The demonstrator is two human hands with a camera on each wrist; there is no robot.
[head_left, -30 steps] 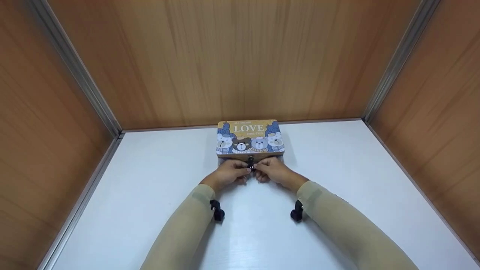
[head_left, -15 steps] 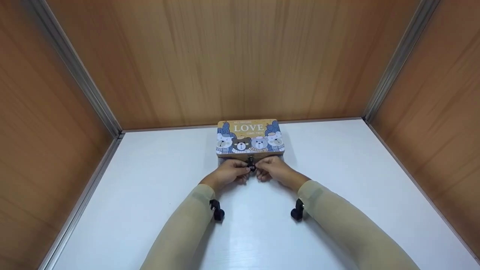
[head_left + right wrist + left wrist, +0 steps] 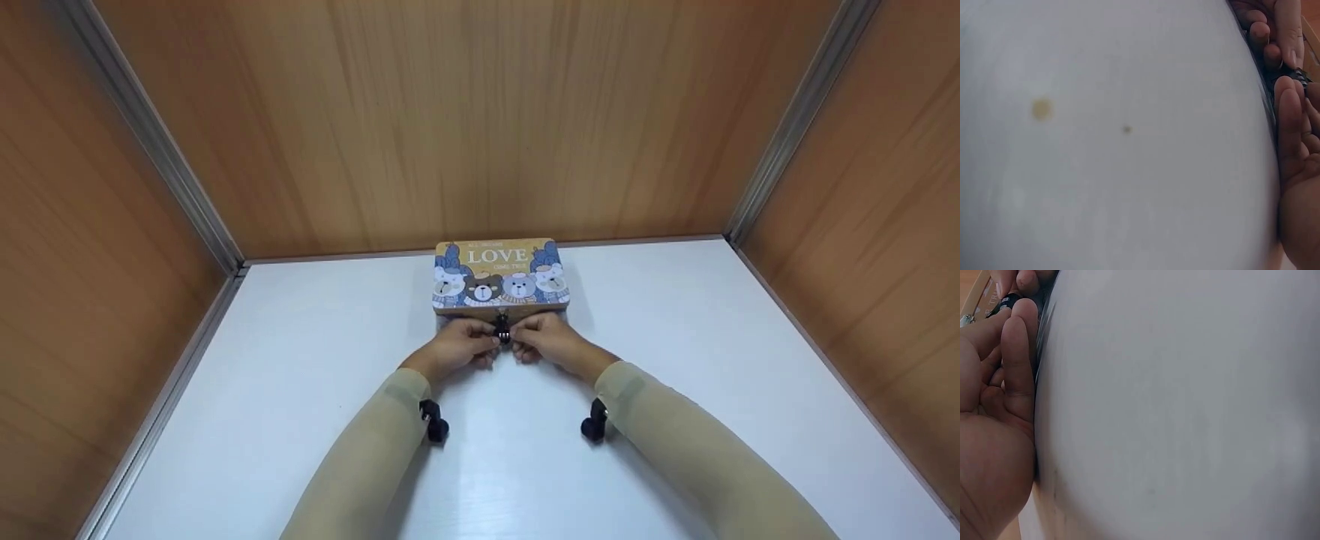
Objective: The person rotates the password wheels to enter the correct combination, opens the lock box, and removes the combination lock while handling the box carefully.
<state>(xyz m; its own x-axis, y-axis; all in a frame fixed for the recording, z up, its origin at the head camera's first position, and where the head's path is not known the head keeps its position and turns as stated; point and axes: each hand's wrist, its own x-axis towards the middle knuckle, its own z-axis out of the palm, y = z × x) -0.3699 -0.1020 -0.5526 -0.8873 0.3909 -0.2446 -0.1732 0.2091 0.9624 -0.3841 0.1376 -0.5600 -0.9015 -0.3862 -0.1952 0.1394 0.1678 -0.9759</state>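
Through the head camera I had the left hand [image 3: 457, 345] and the right hand [image 3: 551, 341] meeting at the front of a small lidded box [image 3: 500, 274], one on either side of a black lock [image 3: 503, 332]. The left fingers were drawn together in a pinch on the lock, and the right fingers, thumb against fingertip, gripped it from the other side, with hardly any gap in either hand. The lock was at the middle of the box's front, below the lid's edge; its pale marks were too small for me to read. The box sat at the far side of the white table [image 3: 510, 480], near the wooden back panel [image 3: 480, 120], its lid down and printed with four bears and the word LOVE. Light sleeves [image 3: 352, 442] covered both forearms
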